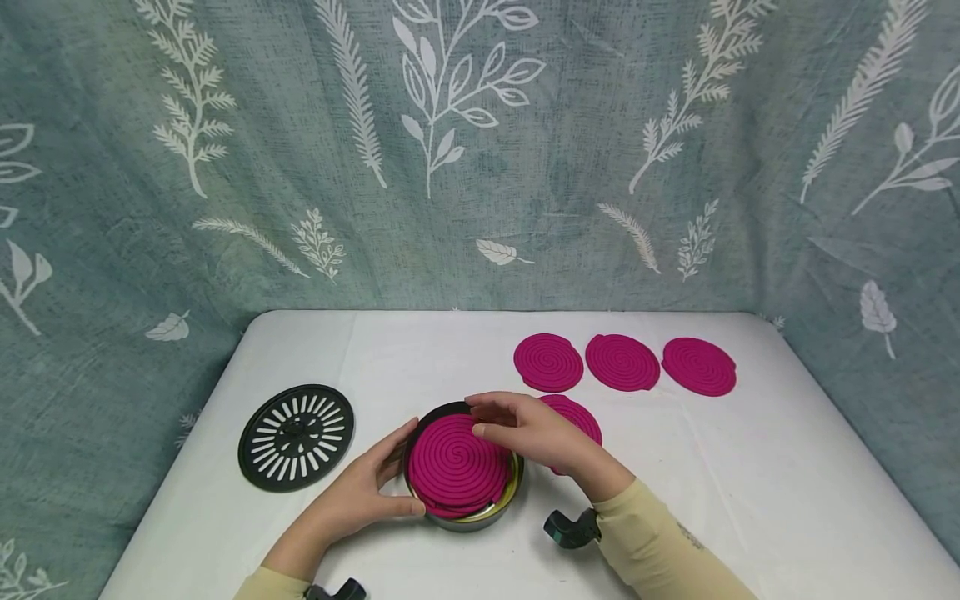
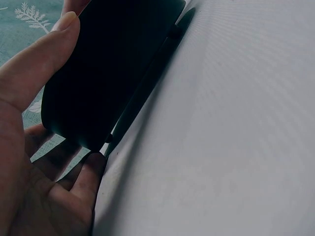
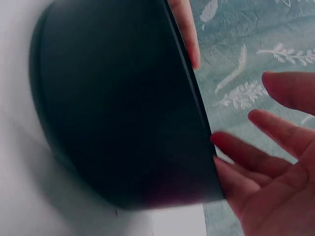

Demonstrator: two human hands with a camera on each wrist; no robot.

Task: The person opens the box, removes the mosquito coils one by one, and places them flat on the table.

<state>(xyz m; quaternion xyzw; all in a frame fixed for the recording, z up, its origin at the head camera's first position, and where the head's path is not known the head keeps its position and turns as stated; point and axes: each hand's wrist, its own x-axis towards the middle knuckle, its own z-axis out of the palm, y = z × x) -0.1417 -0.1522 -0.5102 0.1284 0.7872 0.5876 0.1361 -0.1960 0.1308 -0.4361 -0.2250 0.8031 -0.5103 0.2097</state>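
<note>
A round dark container (image 1: 480, 526) with a yellowish inside stands before me in the head view. A magenta spiral coaster (image 1: 456, 460) lies in its mouth, slightly tilted, with another edge showing beneath it. My left hand (image 1: 367, 492) holds the container from the left, thumb at the near rim and fingers round the far side; the left wrist view shows them along the container's dark wall (image 2: 110, 69). My right hand (image 1: 536, 431) hovers at the right rim, thumb over the coaster. In the right wrist view its fingers are spread, some touching the rim, none gripping.
Three more magenta coasters (image 1: 548, 363) lie in a row at the back right. A fourth coaster (image 1: 576, 419) is partly hidden behind my right hand. On the left lies a black slotted disc (image 1: 296, 437) with a knob. A patterned curtain (image 1: 450, 250) surrounds the white table (image 1: 675, 467).
</note>
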